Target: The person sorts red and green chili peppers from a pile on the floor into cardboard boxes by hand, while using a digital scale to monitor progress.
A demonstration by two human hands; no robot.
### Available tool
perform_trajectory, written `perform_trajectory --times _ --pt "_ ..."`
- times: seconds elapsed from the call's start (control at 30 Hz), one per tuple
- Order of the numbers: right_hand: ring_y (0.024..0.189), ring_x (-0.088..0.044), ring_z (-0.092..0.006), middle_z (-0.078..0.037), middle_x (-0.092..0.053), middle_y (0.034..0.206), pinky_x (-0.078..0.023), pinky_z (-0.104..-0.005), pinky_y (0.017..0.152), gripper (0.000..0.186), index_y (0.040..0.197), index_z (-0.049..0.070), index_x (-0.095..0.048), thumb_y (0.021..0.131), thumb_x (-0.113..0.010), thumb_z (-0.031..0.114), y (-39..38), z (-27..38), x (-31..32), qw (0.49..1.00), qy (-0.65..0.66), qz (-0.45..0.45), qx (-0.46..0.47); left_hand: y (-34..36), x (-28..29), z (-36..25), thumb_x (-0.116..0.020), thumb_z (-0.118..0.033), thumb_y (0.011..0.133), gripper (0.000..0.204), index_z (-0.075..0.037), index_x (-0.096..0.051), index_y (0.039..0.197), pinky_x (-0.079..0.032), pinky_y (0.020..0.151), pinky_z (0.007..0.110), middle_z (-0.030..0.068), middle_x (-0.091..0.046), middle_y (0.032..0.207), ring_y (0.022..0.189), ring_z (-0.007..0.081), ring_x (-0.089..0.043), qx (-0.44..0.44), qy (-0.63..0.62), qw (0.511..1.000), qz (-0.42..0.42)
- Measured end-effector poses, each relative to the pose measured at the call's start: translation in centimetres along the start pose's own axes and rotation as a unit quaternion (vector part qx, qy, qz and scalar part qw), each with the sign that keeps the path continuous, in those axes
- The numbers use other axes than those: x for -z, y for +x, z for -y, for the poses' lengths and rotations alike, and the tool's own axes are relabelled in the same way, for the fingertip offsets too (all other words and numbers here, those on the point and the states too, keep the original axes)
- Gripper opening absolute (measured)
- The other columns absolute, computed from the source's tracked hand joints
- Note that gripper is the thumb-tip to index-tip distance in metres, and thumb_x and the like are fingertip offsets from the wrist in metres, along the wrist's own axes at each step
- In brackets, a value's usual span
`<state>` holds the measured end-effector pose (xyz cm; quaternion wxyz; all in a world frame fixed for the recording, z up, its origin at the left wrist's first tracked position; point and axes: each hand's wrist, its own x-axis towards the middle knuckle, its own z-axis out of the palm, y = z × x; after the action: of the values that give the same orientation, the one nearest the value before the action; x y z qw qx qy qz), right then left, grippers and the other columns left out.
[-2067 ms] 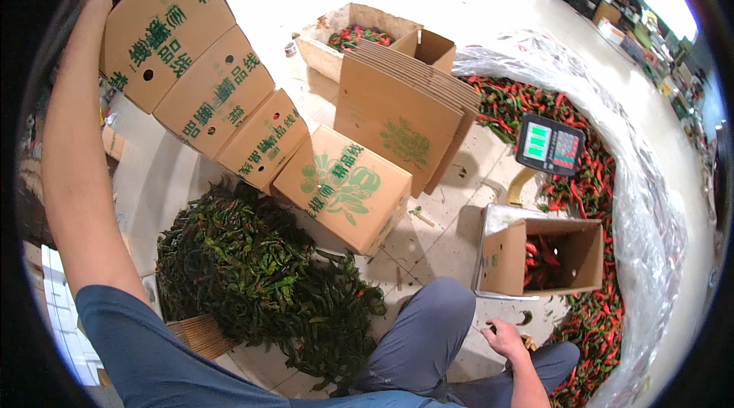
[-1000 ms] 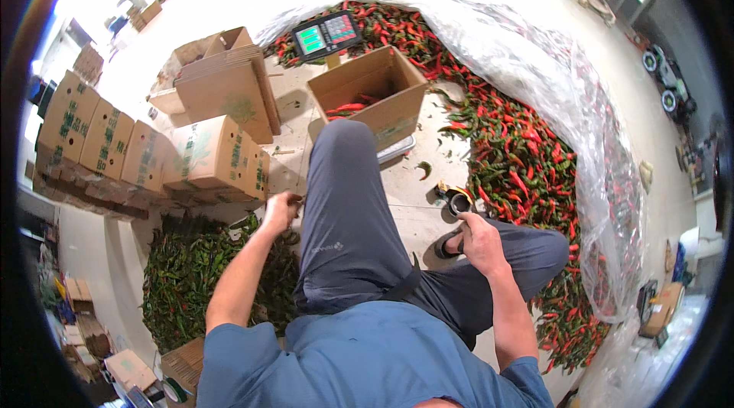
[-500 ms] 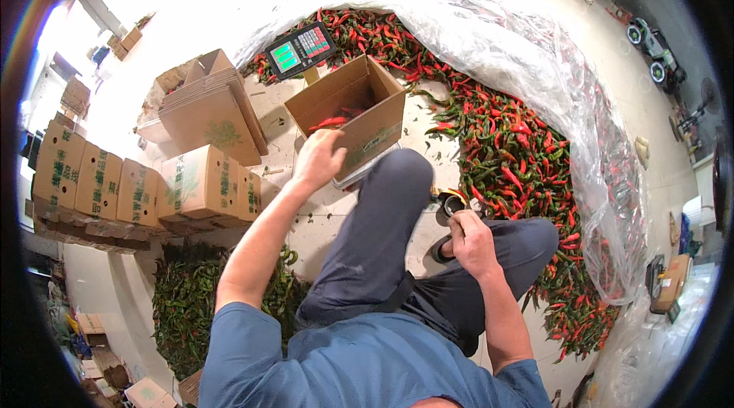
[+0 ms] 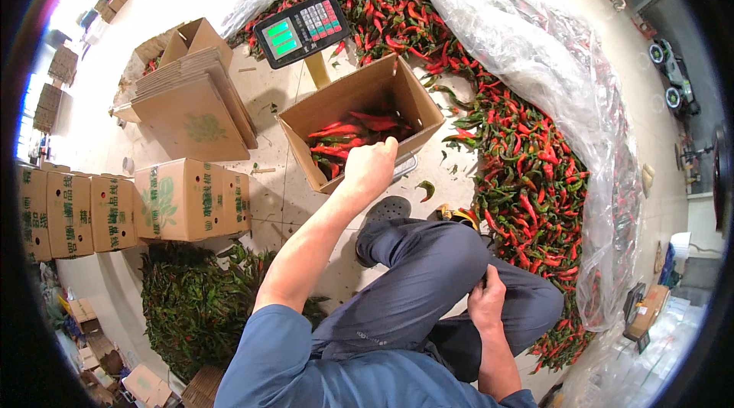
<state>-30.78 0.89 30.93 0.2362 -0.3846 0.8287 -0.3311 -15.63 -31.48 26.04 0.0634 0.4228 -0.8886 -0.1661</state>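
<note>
Right hand (image 4: 486, 297), lower right of centre, at the knee, fingers curled, grip unclear | left hand (image 4: 370, 169), centre, fingers bent together by near rim of open carton (image 4: 348, 98), pinch unclear | red peppers (image 4: 336, 133) inside, centre | scale display (image 4: 300, 29), upper left of centre

Left side: a row of closed brown cartons (image 4: 180, 198) bears green print; beyond it, a stack of flat cardboard sheets (image 4: 191, 113) leans near a pale, stained tub (image 4: 131, 87). Across the far and right side runs clear plastic sheeting (image 4: 535, 56), crumpled in folds. Right edge: a small wheeled vehicle (image 4: 673, 75) stands beside a dark wall (image 4: 684, 26); lower down, a brown box (image 4: 648, 310) sits near translucent plastic (image 4: 657, 366)
</note>
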Motion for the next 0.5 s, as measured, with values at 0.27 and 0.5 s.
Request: perform_trajectory --times 0.27,0.5 --pt "0.093 -0.068 -0.0267 -0.018 -0.070 0.101 -0.051 -0.0336 0.087 0.025 0.115 -0.005 -0.061 0.093 -0.050 -0.008 1.2 -0.1 -0.7 0.992 0.081 -0.042 -0.084 -1.8 1.5 -1.9 -0.071 -0.017 0.084 0.051 -0.001 -0.057 0.130 -0.045 0.099 0.045 0.0198 -0.062 0.126 0.118 0.0329 -0.059 -0.080 -0.048 0.987 -0.130" --pt "0.097 -0.064 -0.0195 -0.012 -0.068 0.104 -0.050 -0.0310 0.089 0.023 0.119 -0.006 -0.060 0.099 -0.049 -0.002 -1.0 -0.4 0.4 0.988 0.057 -0.121 -0.078 -1.7 3.1 -13.3 -0.067 -0.012 0.084 0.028 -0.001 -0.066 0.110 -0.052 0.085 0.045 0.0181 -0.069 0.105 0.098 0.0335 -0.067 -0.299 -0.281 0.909 -0.070"
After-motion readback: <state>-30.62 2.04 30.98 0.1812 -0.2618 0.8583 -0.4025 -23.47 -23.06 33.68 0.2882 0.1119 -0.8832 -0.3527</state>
